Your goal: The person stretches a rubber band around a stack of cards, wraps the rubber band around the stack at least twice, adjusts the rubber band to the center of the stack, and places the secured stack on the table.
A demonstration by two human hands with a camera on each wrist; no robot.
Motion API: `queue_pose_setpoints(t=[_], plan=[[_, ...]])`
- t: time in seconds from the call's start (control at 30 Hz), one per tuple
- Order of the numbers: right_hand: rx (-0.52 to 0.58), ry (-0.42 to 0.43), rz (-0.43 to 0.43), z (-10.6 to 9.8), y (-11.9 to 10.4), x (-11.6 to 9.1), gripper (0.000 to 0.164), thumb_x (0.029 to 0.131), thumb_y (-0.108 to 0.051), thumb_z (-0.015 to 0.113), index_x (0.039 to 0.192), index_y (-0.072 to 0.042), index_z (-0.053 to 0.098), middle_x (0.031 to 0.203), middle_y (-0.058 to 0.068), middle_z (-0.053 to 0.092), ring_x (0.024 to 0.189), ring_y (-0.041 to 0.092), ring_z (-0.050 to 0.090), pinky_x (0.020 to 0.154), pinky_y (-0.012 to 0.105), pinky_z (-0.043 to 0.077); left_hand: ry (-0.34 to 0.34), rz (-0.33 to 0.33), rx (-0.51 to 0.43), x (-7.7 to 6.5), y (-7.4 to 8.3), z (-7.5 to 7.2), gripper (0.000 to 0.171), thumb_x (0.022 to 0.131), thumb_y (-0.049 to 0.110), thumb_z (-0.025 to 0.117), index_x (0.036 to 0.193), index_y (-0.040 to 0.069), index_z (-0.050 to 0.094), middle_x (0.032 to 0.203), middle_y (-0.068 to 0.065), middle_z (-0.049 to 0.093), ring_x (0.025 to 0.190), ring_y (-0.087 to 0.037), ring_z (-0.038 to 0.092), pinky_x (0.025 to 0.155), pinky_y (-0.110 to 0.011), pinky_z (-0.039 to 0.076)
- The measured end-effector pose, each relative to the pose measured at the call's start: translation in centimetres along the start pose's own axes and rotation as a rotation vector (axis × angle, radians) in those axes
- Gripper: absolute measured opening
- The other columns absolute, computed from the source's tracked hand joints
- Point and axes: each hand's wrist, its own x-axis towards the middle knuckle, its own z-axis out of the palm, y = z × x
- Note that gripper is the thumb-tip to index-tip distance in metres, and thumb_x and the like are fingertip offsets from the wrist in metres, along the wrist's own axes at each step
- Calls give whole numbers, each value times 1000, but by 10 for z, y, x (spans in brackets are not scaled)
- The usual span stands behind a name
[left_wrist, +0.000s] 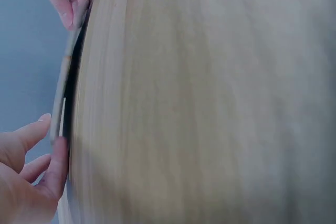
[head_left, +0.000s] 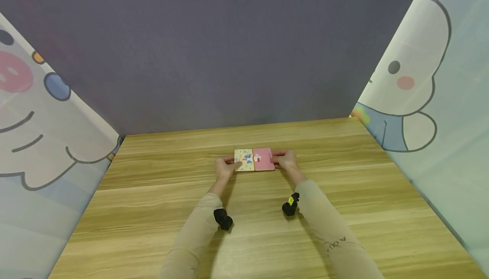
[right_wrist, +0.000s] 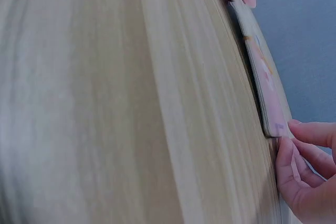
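Observation:
Two flat square pieces with cartoon prints lie edge to edge in the head view. The yellow piece (head_left: 244, 154) is on the left, the pink piece (head_left: 263, 162) with a white figure on the right. My left hand (head_left: 223, 168) pinches the outer edge of the yellow piece, thumb over its near corner. At the pink piece's outer edge my right hand (head_left: 285, 159) pinches with thumb and fingers. Both wrist views show the pieces nearly edge-on, with a dark gap along the underside in the left one. Whether they are joined at the seam, I cannot tell.
The pieces are over a wood-grain table (head_left: 160, 211), towards its far edge. A dark grey panel (head_left: 237, 58) rises behind it. Cartoon-printed curtains (head_left: 451, 177) flank both sides. A black camera (head_left: 223, 218) is strapped on each wrist.

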Motion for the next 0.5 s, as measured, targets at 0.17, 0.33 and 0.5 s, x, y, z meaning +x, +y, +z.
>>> queue_pose_setpoints(t=[0.17,0.33,0.5], plan=[[25,-26,-5,-7,2,-1,30,77,5,63,105,12,58,98,26,60,61,14,60,53,23,56,-9,1,33,-6,2,-5,31,70,6,75,96,-7,65,82,-19,65,66,-19,59,46,-16,49],[-4,-48,-48,-18,5,-6,29,82,1,58,109,12,55,102,26,58,74,21,61,61,26,57,-47,17,55,-14,4,-13,31,75,8,70,100,-9,62,91,-21,63,80,-28,60,56,-23,55],[-79,-108,-153,-30,5,-13,33,87,-3,53,115,14,49,105,27,56,90,34,58,74,35,56,-83,82,61,-22,4,-22,34,80,10,66,105,-12,58,93,-22,62,82,-31,59,64,-30,57]])
